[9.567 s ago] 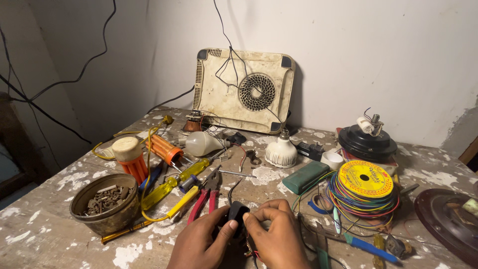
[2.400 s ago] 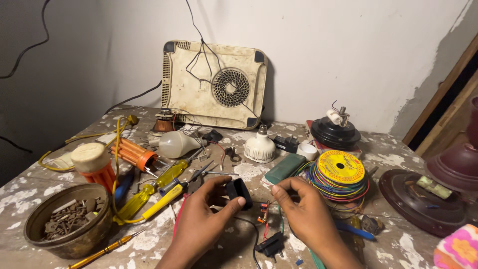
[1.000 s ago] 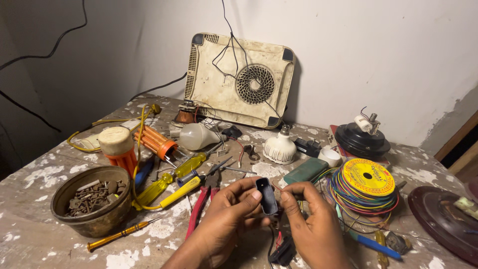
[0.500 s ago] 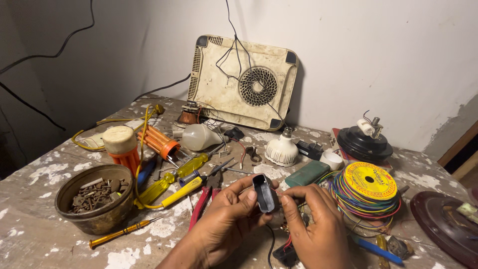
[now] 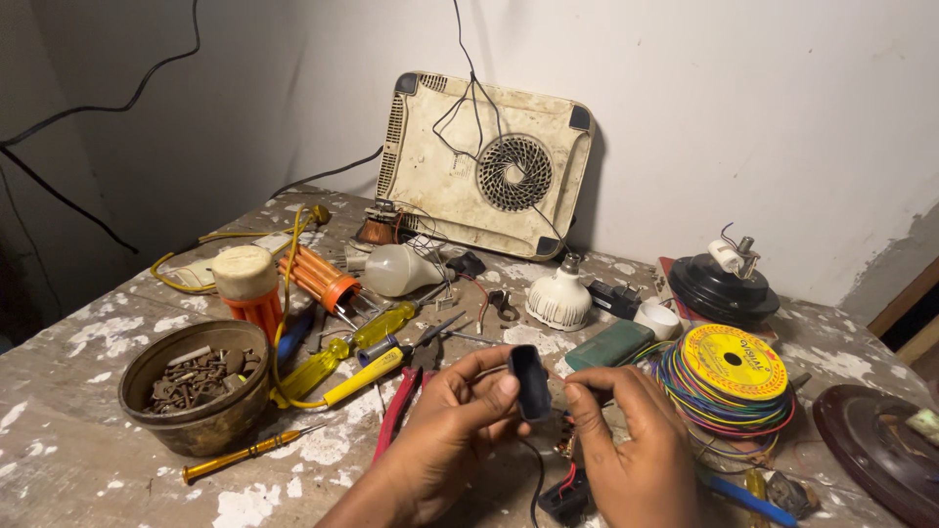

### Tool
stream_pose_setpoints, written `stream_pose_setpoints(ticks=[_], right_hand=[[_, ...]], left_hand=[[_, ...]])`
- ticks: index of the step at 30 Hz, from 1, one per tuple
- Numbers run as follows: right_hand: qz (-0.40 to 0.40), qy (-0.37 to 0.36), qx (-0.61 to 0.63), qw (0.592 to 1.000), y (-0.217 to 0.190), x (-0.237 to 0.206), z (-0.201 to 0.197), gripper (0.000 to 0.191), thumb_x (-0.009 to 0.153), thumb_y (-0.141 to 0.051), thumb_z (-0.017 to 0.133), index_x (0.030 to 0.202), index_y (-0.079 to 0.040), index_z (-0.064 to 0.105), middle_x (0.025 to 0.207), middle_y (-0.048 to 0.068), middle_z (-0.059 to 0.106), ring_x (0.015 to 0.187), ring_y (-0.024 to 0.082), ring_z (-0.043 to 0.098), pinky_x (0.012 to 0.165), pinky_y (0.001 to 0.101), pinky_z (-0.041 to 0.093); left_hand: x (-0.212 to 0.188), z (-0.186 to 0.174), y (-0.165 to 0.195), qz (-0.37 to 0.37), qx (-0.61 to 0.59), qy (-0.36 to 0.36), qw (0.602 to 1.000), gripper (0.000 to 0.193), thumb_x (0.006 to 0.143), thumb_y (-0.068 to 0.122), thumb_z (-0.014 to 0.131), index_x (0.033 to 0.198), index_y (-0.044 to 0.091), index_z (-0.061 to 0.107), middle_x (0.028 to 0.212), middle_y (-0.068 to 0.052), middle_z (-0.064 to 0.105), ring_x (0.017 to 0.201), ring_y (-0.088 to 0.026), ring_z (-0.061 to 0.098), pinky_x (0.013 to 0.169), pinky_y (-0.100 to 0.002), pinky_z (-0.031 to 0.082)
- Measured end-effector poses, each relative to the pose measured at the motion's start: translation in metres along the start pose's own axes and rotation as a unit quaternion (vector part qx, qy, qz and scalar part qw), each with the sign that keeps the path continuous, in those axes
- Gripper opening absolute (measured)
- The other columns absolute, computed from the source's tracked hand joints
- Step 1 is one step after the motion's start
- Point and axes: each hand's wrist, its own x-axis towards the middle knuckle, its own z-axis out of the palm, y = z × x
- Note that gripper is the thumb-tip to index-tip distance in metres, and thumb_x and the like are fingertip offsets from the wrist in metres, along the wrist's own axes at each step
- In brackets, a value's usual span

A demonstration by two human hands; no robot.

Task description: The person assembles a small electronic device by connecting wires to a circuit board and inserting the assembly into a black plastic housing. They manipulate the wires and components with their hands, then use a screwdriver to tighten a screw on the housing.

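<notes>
A small black plastic casing [image 5: 529,381], oblong with rounded corners, stands nearly upright at lower centre of the frame. It is raised off the bench, its hollow side facing left. A thin black wire [image 5: 537,479] hangs from beneath it.

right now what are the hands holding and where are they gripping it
A small black plastic casing. The left hand pinches its lower left edge; the right hand meets its right side, exact contact hidden.

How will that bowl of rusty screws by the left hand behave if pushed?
The bowl looks metal and heaped with screws, so probably heavy for its size. Its wide, low shape suggests it would slide on the rough table rather than tip. Loose screws may rattle or shift.
</notes>
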Motion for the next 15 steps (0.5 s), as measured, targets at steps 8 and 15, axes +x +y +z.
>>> stream_pose_setpoints(ticks=[8, 15], right_hand=[[0.261, -0.161, 0.195, 0.932, 0.057, 0.004, 0.006, 0.018, 0.092, -0.018, 0.071, 0.098, -0.001, 0.072, 0.083, 0.005, 0.072, 0.077, 0.011, 0.065, 0.069, 0.0275, 0.053], [0.402, -0.261, 0.201, 0.854, 0.065, 0.012, -0.020, 0.025, 0.094, -0.023, 0.072, 0.095, 0.002, 0.069, 0.077, 0.005, 0.066, 0.065, 0.013, 0.059, 0.055, 0.0293, 0.041]], left_hand=[[0.008, -0.004, -0.009, 0.058, 0.158, 0.072, 0.983, 0.049, 0.083, 0.017, 0.078, 0.127, 0.001, 0.063, 0.094, -0.002, 0.072, 0.080, -0.010, 0.065, 0.066, -0.023, 0.051], [0.008, -0.004, -0.013, 0.067, 0.237, 0.092, 0.965, 0.052, 0.083, 0.017, 0.079, 0.129, 0.003, 0.060, 0.096, -0.005, 0.071, 0.083, -0.011, 0.067, 0.071, -0.026, 0.055]])
